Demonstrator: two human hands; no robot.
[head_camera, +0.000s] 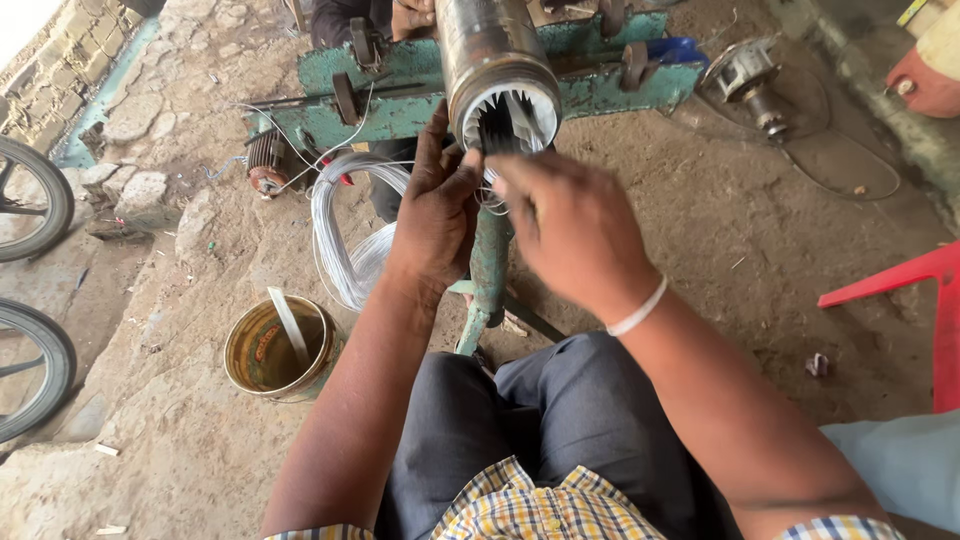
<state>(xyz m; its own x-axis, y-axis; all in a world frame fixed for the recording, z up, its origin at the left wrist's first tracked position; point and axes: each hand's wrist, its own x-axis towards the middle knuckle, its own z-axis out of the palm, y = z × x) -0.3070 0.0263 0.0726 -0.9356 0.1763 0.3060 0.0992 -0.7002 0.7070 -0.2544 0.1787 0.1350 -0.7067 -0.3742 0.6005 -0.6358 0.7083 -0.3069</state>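
Note:
A long steel cylinder lies on a green metal stand, its open end facing me with white slot liners and thin wire showing inside. My left hand is at the lower left rim of that end, fingers pinched on thin wire. My right hand, with a white band at the wrist, is just below the opening, its fingers curled toward the wire; it is blurred. A coil of pale wire hangs left of the stand's post.
A rusty tin with a white strip in it stands on the dirt floor at left. Two wheels sit at the far left, a red plastic chair at right, a motor part at the back right. Another person's hand rests beyond the stand.

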